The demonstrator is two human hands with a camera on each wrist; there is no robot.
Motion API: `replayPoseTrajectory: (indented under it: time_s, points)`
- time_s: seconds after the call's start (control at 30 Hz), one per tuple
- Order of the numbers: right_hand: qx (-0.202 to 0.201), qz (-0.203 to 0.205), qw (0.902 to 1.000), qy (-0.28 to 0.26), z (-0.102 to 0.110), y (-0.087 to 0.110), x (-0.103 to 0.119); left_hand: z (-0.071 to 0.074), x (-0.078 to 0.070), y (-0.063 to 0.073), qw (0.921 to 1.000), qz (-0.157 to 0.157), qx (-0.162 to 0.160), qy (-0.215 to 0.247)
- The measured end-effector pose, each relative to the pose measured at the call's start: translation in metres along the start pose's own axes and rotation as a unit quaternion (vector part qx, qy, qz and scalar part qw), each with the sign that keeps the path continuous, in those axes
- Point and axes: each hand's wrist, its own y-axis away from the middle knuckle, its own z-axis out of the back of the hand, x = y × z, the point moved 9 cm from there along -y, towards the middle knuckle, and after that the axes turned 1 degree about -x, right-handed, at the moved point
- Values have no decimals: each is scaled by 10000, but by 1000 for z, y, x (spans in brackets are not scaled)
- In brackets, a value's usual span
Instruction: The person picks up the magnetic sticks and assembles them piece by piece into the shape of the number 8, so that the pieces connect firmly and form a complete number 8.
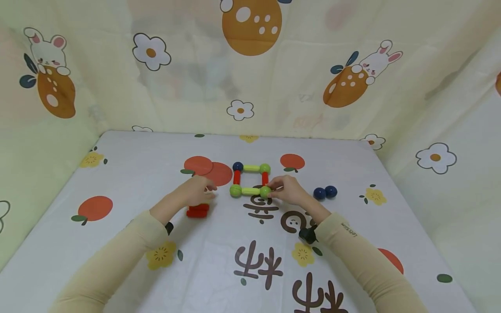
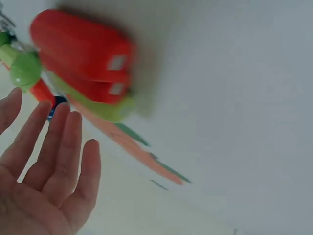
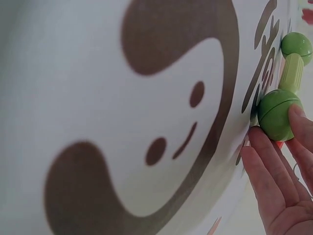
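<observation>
A square frame of rods and balls lies on the table, with a dark blue ball [image 1: 238,166] at its far left corner and green balls at the others. My right hand [image 1: 288,190] pinches the near right green ball [image 3: 277,115] between thumb and fingers. A yellow-green rod [image 3: 292,72] joins that ball to the near left green ball [image 1: 235,190]. To the left of the frame, my left hand [image 1: 197,190] holds nothing, its fingers spread and loosely bent in the left wrist view. Close by it lie red rods [image 2: 83,46], with a yellow-green rod [image 2: 113,110] partly hidden behind them.
Two dark blue balls [image 1: 325,192] sit together to the right of my right hand. The white tablecloth [image 1: 219,252] carries printed fruit, flowers and brown characters. A patterned curtain [image 1: 188,95] hangs behind the table and along its sides.
</observation>
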Motion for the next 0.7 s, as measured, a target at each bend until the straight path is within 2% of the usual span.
replayPoseTrajectory:
  time_s: [0.1, 0.27, 0.53, 0.7]
  points:
    - [21, -24, 10000, -49, 0, 1, 1, -3, 14, 8, 9995, 227, 160, -132]
    - [25, -6, 10000, -89, 1, 1, 1, -5, 27, 15, 9986, 302, 191, -387]
    - [36, -55, 9999, -106, 0, 0, -1, -10, 32, 15, 9988, 344, 107, -332]
    - [-6, -32, 10000, -71, 0, -1, -1, -5, 31, 14, 9994, 253, -119, -206]
